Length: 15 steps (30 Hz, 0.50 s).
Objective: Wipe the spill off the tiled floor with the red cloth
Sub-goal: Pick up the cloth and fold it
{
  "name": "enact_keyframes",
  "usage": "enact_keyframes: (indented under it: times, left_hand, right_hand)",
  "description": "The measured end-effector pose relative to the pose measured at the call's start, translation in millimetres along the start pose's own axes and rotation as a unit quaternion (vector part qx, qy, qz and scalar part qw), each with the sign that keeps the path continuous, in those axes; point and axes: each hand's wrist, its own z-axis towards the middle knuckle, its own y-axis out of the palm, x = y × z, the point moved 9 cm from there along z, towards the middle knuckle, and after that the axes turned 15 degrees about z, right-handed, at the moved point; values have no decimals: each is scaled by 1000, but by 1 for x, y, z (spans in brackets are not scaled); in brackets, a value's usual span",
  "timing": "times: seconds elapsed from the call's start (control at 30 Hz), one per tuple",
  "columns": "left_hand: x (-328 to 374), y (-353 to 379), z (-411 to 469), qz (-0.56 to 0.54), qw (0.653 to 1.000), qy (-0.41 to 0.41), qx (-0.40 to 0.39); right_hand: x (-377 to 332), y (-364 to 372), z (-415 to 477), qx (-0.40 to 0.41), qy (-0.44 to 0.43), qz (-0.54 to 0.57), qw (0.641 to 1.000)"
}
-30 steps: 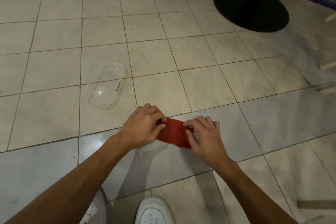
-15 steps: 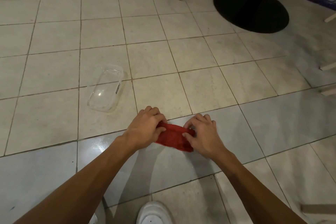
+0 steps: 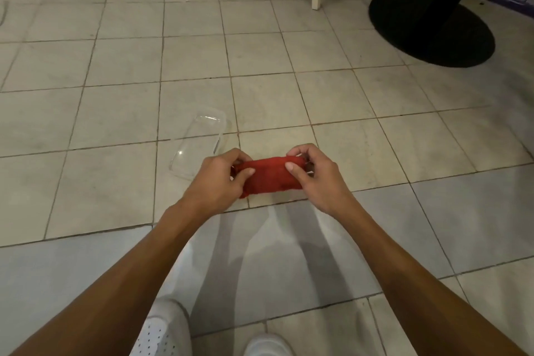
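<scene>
Clear plastic container [image 3: 199, 144] lies on the tiled floor [image 3: 115, 113], just left of the hands; tile shows through its walls. Red cloth [image 3: 270, 178] is bunched into a short roll, spanning both hands. Left hand [image 3: 219, 179] pinches its left end, right hand [image 3: 315, 179] pinches its right end, thumbs on the near face. Both forearms reach forward, converging.
</scene>
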Motion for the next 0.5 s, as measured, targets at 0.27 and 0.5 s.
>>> enact_keyframes:
  times: [0.27,0.5]
  left_hand:
    - [-54,-68,3,-31,987,-111,107]
    - [-106,-94,-1,-60,962,-215,157]
  right_hand:
    - [-53,72,77,-59,-36,-27,997]
    - [-78,125,130,-139,0,-44,989]
